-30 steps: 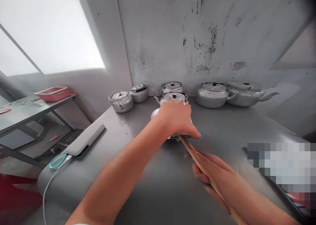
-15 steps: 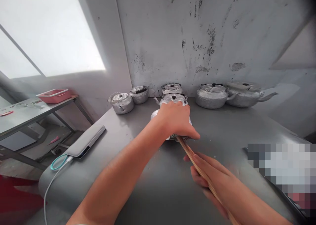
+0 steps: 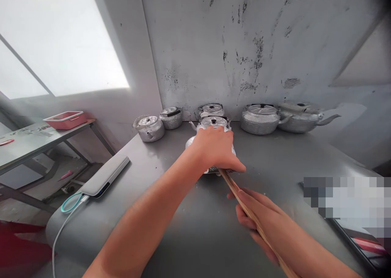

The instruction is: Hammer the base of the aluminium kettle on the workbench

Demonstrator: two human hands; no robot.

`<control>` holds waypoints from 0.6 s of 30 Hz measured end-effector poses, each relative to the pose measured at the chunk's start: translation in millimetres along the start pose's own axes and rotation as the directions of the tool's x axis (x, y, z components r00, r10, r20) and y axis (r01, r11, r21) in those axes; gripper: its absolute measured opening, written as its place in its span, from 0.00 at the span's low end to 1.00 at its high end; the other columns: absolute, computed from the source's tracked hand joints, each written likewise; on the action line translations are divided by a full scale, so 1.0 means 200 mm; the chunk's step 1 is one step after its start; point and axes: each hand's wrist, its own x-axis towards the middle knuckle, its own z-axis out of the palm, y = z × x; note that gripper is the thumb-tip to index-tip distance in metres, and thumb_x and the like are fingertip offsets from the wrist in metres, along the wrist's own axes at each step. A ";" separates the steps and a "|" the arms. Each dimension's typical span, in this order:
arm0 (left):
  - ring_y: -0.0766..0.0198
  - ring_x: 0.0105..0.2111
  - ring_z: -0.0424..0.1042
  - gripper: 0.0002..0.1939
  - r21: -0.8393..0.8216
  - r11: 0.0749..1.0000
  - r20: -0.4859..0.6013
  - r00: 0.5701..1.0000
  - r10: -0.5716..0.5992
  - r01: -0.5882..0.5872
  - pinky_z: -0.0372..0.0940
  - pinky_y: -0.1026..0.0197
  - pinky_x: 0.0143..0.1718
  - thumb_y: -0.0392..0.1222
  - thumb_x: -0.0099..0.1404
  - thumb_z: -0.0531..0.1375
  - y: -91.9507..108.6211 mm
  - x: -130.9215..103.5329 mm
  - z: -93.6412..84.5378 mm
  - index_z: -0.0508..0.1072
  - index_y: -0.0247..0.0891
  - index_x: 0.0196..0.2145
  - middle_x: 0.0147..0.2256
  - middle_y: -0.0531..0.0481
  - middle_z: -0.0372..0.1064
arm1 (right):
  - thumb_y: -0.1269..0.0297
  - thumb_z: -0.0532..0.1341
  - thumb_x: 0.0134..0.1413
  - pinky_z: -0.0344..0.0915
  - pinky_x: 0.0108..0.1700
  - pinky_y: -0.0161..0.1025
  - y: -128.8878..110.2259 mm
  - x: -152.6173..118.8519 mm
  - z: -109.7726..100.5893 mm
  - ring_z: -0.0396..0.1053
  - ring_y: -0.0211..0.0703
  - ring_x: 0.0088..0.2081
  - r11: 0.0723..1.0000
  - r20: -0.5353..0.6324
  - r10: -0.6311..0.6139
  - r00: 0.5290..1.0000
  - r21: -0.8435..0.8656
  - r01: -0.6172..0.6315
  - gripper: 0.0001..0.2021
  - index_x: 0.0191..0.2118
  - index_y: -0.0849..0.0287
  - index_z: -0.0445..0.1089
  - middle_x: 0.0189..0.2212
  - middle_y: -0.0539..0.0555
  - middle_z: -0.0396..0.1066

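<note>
My left hand [image 3: 214, 145] lies palm down with its fingers curled over a small silver kettle [image 3: 190, 141], whose bulging side shows at the left of the hand. Most of this kettle is hidden by the hand. Its dark patterned lower edge [image 3: 211, 171] shows below the palm. My right hand [image 3: 259, 213] is closed around a long wooden stick [image 3: 229, 182]. The stick's far end reaches the near edge of the kettle, under my left thumb; what it ends in is hidden. Just beyond my left fingers stands another kettle with a round lid [image 3: 214, 121].
Several silver kettles stand along the wall, among them a small one [image 3: 149, 129] at left and a wide one [image 3: 261, 120] at right. On the grey table [image 3: 183, 237] lie a power bank [image 3: 105, 176] with a cable and, at right, a dark-edged device [image 3: 348, 233]. A pink basket [image 3: 65, 121] sits on a side table.
The view has shifted very slightly. Both hands, the kettle and the stick keep practically the same positions.
</note>
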 end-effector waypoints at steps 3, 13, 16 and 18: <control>0.46 0.46 0.69 0.32 0.002 1.000 0.001 1.000 0.004 -0.004 0.65 0.52 0.40 0.69 0.48 0.61 0.00 0.00 0.00 0.71 0.40 0.41 0.44 0.42 0.71 | 0.46 0.56 0.55 0.51 0.16 0.35 0.01 0.00 0.00 0.47 0.35 0.14 1.000 0.004 0.008 1.000 -0.015 -0.008 0.15 0.37 0.52 0.66 0.19 0.43 0.54; 0.46 0.44 0.69 0.32 -0.009 1.000 0.005 1.000 -0.003 0.003 0.64 0.52 0.39 0.68 0.47 0.61 0.00 0.00 0.01 0.71 0.39 0.40 0.43 0.43 0.70 | 0.44 0.55 0.55 0.54 0.18 0.35 -0.01 -0.01 -0.01 0.50 0.35 0.15 1.000 0.013 0.009 1.000 -0.025 -0.009 0.18 0.39 0.52 0.66 0.20 0.43 0.55; 0.46 0.44 0.69 0.33 -0.008 1.000 -0.002 1.000 0.007 -0.007 0.64 0.52 0.39 0.69 0.47 0.60 -0.01 0.00 0.01 0.71 0.40 0.40 0.43 0.43 0.70 | 0.44 0.55 0.55 0.53 0.17 0.35 -0.01 -0.01 0.00 0.50 0.36 0.15 1.000 0.027 0.009 1.000 -0.018 -0.009 0.18 0.41 0.52 0.66 0.21 0.43 0.56; 0.46 0.45 0.69 0.33 -0.005 1.000 -0.007 1.000 0.012 -0.013 0.64 0.52 0.39 0.69 0.48 0.60 -0.01 0.01 0.01 0.71 0.40 0.40 0.43 0.43 0.70 | 0.44 0.54 0.56 0.53 0.17 0.35 -0.01 0.00 0.00 0.50 0.35 0.15 1.000 0.031 0.005 1.000 -0.015 -0.005 0.18 0.42 0.53 0.66 0.20 0.43 0.56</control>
